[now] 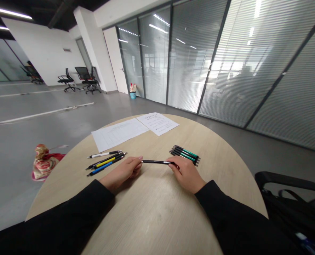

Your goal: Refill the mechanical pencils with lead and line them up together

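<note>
A black pen (155, 162) is stretched level between my two hands, just over the round table. My left hand (128, 168) pinches its left tip between thumb and fingers. At the other end my right hand (185, 171) grips the pen, its fingers covering that end. Left of my left hand lie a white pen (104, 154), a yellow pen (106, 162), a blue pen (104, 169) and a black pen (99, 164), roughly side by side. Several green-and-black pens (185, 153) lie in a row just beyond my right hand, which partly hides them.
Two printed sheets (120, 132) lie at the far side of the wooden table (157, 219). A black chair (290, 184) stands close on the right. A patterned cloth bag (44, 163) sits on the floor at the left. Glass partitions with blinds (189, 63) run behind.
</note>
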